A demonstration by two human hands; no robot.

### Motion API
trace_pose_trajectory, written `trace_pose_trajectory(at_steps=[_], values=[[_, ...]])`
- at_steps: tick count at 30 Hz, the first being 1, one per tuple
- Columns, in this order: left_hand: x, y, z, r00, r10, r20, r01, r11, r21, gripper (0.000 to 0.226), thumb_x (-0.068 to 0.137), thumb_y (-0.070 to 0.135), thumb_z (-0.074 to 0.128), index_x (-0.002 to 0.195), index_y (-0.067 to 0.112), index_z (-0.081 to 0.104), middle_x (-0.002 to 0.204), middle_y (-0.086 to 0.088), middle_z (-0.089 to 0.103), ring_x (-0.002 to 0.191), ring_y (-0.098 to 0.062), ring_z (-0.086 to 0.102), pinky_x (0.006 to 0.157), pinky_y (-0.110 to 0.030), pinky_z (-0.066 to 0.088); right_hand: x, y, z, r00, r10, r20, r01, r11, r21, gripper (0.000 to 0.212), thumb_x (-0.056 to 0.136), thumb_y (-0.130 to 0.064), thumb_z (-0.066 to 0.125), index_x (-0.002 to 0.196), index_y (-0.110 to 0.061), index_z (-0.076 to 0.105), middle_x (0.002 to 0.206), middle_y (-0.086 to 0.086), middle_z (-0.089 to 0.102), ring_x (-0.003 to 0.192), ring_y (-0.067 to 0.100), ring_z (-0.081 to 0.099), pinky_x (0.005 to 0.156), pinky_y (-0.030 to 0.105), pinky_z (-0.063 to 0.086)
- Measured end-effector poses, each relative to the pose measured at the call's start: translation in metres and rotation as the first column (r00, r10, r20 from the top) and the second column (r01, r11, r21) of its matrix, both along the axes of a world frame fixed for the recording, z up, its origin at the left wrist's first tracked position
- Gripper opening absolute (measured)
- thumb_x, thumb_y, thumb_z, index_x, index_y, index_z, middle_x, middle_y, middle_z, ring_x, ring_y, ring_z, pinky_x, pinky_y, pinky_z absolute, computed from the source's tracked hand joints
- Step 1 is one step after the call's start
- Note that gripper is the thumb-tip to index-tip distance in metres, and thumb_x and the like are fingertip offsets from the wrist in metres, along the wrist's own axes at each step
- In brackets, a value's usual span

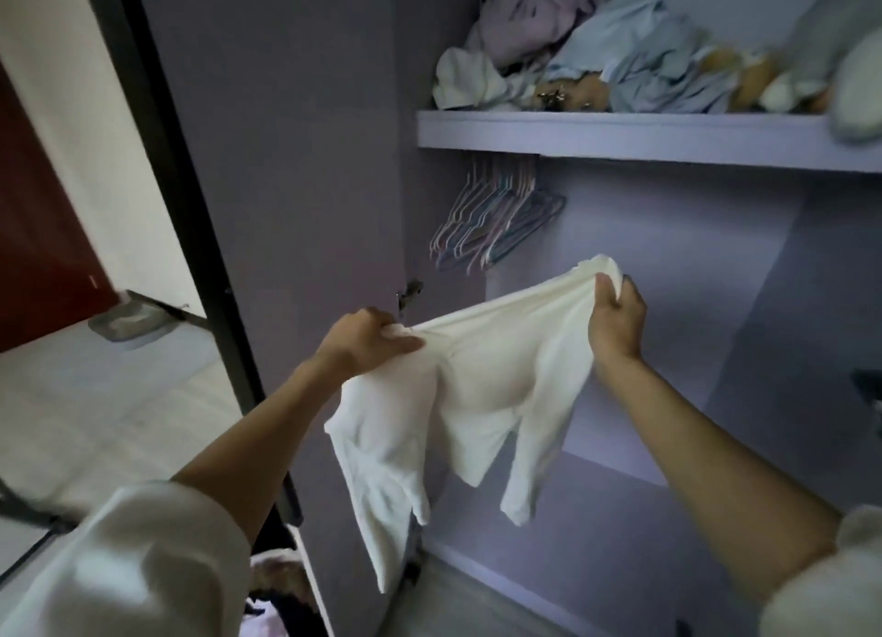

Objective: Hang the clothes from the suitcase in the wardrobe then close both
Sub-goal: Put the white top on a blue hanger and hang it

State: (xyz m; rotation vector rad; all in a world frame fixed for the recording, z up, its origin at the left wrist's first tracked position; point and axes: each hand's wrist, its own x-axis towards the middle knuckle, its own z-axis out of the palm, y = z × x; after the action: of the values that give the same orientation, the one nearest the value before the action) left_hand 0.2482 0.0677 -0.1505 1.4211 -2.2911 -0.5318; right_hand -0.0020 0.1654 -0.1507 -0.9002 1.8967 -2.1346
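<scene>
A white long-sleeved top hangs stretched between my two hands in front of the open wardrobe. My left hand grips one end of its upper edge. My right hand grips the other end, held a little higher. The sleeves dangle down below. A bunch of empty wire hangers hangs under the wardrobe shelf, up and left of the top. At the bottom edge, between my left arm and the door, clothes show, seemingly in the suitcase; the case itself is hidden.
The wardrobe's open door stands to the left of the top. A heap of crumpled clothes fills the upper shelf. To the far left are a black frame, a pale floor and a grey tray by a red door.
</scene>
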Motion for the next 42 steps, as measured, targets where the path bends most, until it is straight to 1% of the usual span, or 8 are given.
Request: trace_pose_trajectory(at_steps=[6,14,19,24,29,34,38,42], values=[[-0.059,-0.045,0.030,0.987,0.061,-0.151,-0.065,0.998,-0.016,0.033,0.082,0.044,0.063,0.102,0.018,0.066,0.111,-0.009,0.066,0.106,-0.031,0.058,0.085,-0.032,0.044,-0.045,-0.022,0.019,0.993,0.049,-0.108,-0.033,0.989,0.144,0.024,0.097,-0.017,0.042,0.082,0.001,0.047,0.075,0.007,0.048,0.076,0.020,0.044,0.068,0.027,0.032],[-0.118,-0.128,0.046,0.905,-0.013,-0.425,-0.020,0.997,-0.074,0.029,0.081,0.028,0.068,0.068,0.014,0.045,0.069,-0.003,0.054,0.072,-0.026,0.052,0.066,-0.033,0.041,-0.089,-0.108,0.029,0.966,0.250,-0.059,-0.214,0.911,0.353,0.017,0.074,0.000,0.045,0.078,-0.005,0.061,0.068,0.004,0.058,0.071,0.020,0.049,0.052,0.021,0.037],[-0.138,-0.193,0.030,0.947,-0.071,-0.313,0.039,0.994,-0.107,0.037,0.082,0.025,0.067,0.057,0.020,0.041,0.076,-0.013,0.063,0.087,-0.033,0.062,0.066,-0.031,0.039,-0.107,-0.198,0.011,0.969,0.246,0.005,-0.230,0.898,0.374,0.036,0.088,0.007,0.045,0.124,0.007,0.053,0.131,0.021,0.054,0.121,0.029,0.050,0.103,0.033,0.038],[-0.156,-0.235,0.013,0.959,-0.157,-0.237,0.147,0.987,-0.060,0.033,0.079,0.020,0.071,0.058,0.021,0.045,0.075,-0.011,0.061,0.075,-0.024,0.056,0.065,-0.027,0.038,-0.106,-0.278,-0.006,0.943,0.261,0.204,-0.321,0.874,0.365,0.032,0.091,0.006,0.035,0.118,0.016,0.049,0.099,0.026,0.058,0.091,0.032,0.055,0.092,0.044,0.046],[-0.169,-0.256,-0.005,0.945,-0.194,-0.263,0.199,0.980,-0.006,0.037,0.076,0.018,0.074,0.055,0.019,0.044,0.063,-0.002,0.049,0.066,-0.014,0.043,0.062,-0.025,0.034,-0.107,-0.332,-0.016,0.872,0.222,0.435,-0.375,0.876,0.304,0.017,0.094,-0.002,0.036,0.084,-0.010,0.047,0.065,0.005,0.042,0.049,0.010,0.045,0.047,0.020,0.039],[-0.172,-0.263,-0.011,0.950,-0.193,-0.247,0.199,0.980,-0.001,0.039,0.076,0.019,0.074,0.054,0.018,0.041,0.061,-0.001,0.048,0.066,-0.016,0.042,0.062,-0.026,0.033,-0.113,-0.353,-0.032,0.890,0.161,0.428,-0.300,0.911,0.282,0.029,0.093,-0.003,0.042,0.066,-0.012,0.048,0.059,0.007,0.044,0.035,0.010,0.042,0.030,0.010,0.027],[-0.173,-0.264,-0.012,0.961,-0.222,-0.167,0.231,0.972,0.039,0.036,0.074,0.022,0.077,0.060,0.021,0.044,0.067,0.001,0.051,0.071,-0.014,0.046,0.065,-0.024,0.034,-0.125,-0.341,-0.032,0.948,0.106,0.300,-0.200,0.931,0.305,0.023,0.095,-0.008,0.044,0.073,-0.007,0.050,0.060,0.007,0.045,0.052,0.017,0.039,0.049,0.026,0.033],[-0.174,-0.251,-0.010,0.945,-0.321,-0.069,0.326,0.942,0.086,0.020,0.076,0.015,0.076,0.071,0.015,0.057,0.081,-0.003,0.058,0.076,-0.006,0.054,0.059,-0.011,0.034,-0.135,-0.303,-0.025,0.932,0.182,0.315,-0.258,0.941,0.219,0.016,0.096,-0.005,0.040,0.105,-0.010,0.052,0.066,0.005,0.049,0.053,0.014,0.048,0.052,0.023,0.038]])
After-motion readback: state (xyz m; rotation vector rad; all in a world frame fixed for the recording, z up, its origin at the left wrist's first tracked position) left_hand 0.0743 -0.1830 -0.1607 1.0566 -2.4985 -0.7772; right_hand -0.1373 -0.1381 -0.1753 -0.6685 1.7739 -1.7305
